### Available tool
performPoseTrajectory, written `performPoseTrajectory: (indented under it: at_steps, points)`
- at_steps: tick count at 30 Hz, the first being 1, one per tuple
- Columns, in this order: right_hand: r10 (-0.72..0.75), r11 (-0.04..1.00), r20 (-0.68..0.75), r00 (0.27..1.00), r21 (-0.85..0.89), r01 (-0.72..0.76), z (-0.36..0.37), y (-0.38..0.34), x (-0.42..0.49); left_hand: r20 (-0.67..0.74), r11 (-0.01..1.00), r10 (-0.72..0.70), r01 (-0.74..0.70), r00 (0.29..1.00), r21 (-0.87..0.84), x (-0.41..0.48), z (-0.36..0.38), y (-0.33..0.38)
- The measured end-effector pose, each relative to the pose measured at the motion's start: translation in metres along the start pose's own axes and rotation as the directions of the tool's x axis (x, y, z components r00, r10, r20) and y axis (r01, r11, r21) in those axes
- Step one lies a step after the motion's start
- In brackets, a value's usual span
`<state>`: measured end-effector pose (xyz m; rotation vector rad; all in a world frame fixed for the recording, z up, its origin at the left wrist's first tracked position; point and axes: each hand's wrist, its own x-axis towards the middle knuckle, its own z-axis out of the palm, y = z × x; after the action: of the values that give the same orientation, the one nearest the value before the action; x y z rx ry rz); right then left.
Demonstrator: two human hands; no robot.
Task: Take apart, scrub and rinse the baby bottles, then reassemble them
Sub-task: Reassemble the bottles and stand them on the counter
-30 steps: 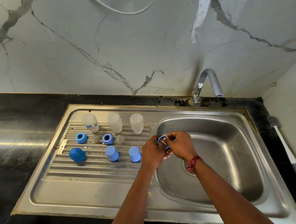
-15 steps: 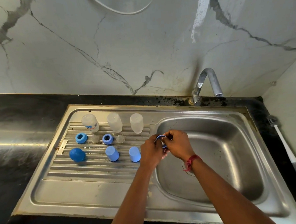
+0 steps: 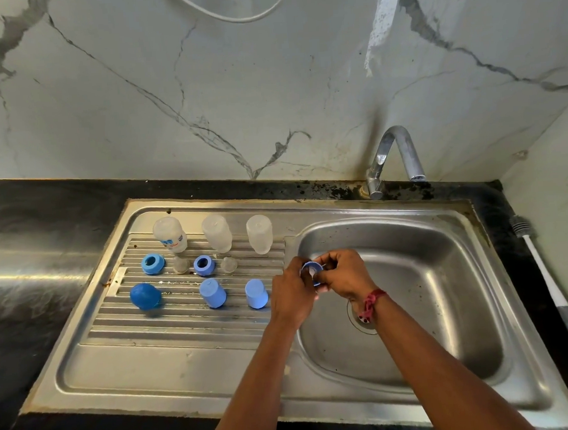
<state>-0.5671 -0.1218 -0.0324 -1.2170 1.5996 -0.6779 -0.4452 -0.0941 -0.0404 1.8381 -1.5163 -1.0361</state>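
Note:
Both hands meet over the left rim of the sink basin (image 3: 447, 304). My left hand (image 3: 291, 297) and my right hand (image 3: 344, 274) pinch one blue bottle ring (image 3: 311, 269) between them; a pale nipple seems to sit inside it. On the ribbed drainboard (image 3: 183, 324) three clear bottles (image 3: 217, 234) stand upside down at the back. In front of them lie two blue rings (image 3: 152, 264) with two clear nipples (image 3: 181, 265) beside them. Nearer me are a dark blue cap (image 3: 145, 296) and two light blue caps (image 3: 213, 293).
The tap (image 3: 394, 158) curves over the basin's back edge; no water runs. A white-handled bottle brush (image 3: 546, 282) lies on the black counter at the right wall. Black counter (image 3: 28, 247) extends left of the sink. The drain (image 3: 359, 320) shows under my right wrist.
Both hands, still on the blue ring, have shifted slightly up and left toward the basin's rim. The parts on the drainboard have not moved.

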Motion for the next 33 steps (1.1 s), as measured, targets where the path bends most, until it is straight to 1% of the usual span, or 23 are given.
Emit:
performPoseTrajectory:
  at_steps: [2,4,7,10,12,15,18,20,22,24,27,30,33]
  points:
    - [-0.020,1.000,-0.029,0.999,0.005,0.020,0.002,0.003,0.000,0.029,0.997,-0.028,0.030,0.999,-0.069,-0.001,0.000,0.002]
    - [-0.027,0.999,-0.070,0.997,0.035,0.029,0.004,0.006,0.000,0.025,0.994,-0.055,0.057,0.998,-0.093,0.000,0.000,0.002]
    - [-0.015,0.997,-0.137,0.990,0.076,0.026,0.006,0.009,0.002,-0.045,0.997,-0.068,0.066,0.997,-0.040,0.005,0.001,-0.002]
    - [-0.045,0.996,-0.115,0.992,0.067,0.053,0.003,0.009,0.003,-0.142,0.997,-0.049,0.056,0.989,0.045,0.007,0.001,-0.005]
    - [-0.044,0.997,-0.104,0.994,0.065,0.051,0.001,0.009,0.003,-0.170,0.999,-0.050,0.052,0.984,0.002,0.007,0.002,-0.005]
    - [-0.032,0.996,-0.126,0.992,0.075,0.042,0.003,0.009,0.004,-0.183,0.991,-0.100,0.082,0.978,-0.107,0.004,0.006,-0.001]
    - [-0.062,0.998,-0.117,0.991,0.009,0.064,0.009,0.008,0.000,-0.201,0.973,-0.129,0.085,0.971,-0.213,0.001,0.007,0.003]
    - [-0.078,0.997,-0.107,0.991,0.002,0.079,0.011,0.009,-0.003,-0.170,0.966,-0.144,0.101,0.975,-0.236,0.002,0.007,0.002]
    - [-0.105,0.994,-0.117,0.988,-0.025,0.103,0.011,0.009,-0.004,-0.109,0.951,-0.151,0.114,0.983,-0.287,0.004,0.005,0.000]
    - [-0.146,0.986,-0.115,0.983,-0.101,0.134,0.010,0.007,-0.004,-0.059,0.941,-0.145,0.119,0.988,-0.318,0.004,0.003,0.002]
    - [-0.192,0.960,-0.068,0.979,-0.220,0.173,0.005,0.003,-0.005,-0.048,0.952,-0.119,0.101,0.992,-0.289,0.005,-0.002,0.002]
    - [-0.218,0.942,-0.057,0.974,-0.274,0.194,0.002,0.000,-0.005,-0.010,0.965,-0.060,0.055,0.998,-0.256,0.004,-0.004,0.002]
    - [-0.231,0.936,-0.050,0.972,-0.285,0.208,0.002,-0.002,-0.005,-0.040,0.983,-0.025,0.018,0.999,-0.180,0.002,-0.002,0.004]
